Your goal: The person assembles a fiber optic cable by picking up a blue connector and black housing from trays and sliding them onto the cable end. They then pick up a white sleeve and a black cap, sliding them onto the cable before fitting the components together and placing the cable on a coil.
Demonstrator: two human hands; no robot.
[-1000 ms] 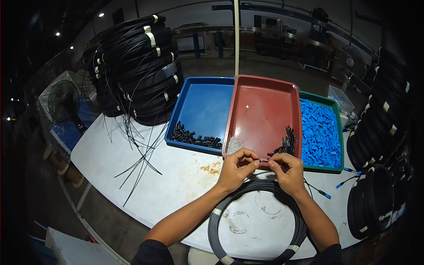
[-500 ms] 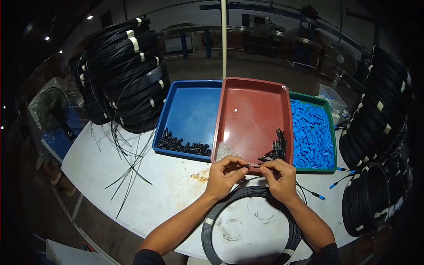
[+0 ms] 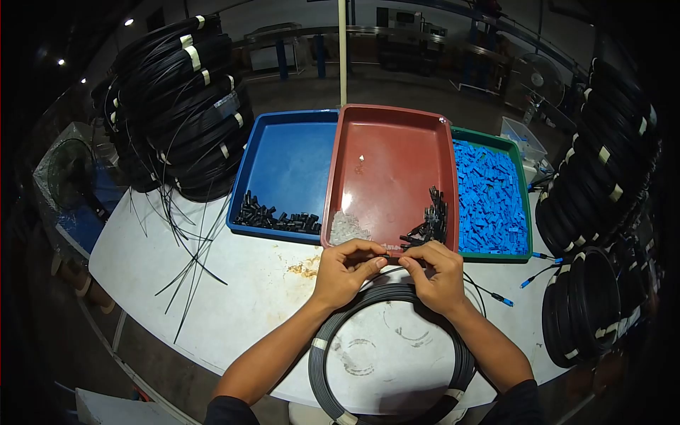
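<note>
Head view, red tray (image 3: pixel 393 166) holding black pieces (image 3: pixel 435 218), apparently clear bits (image 3: pixel 347 227)

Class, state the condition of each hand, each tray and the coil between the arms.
Left hand: pinching a small dark piece
Right hand: curled, hold unclear
Coil: bound with pale bands
Blue tray: mostly bare, some dark parts
Red tray: mostly bare
Green tray: covered with blue pieces

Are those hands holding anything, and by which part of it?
The left hand pinches a small black piece, but which part of it is too small to tell. Whether the right hand holds anything, I can't tell.
</note>
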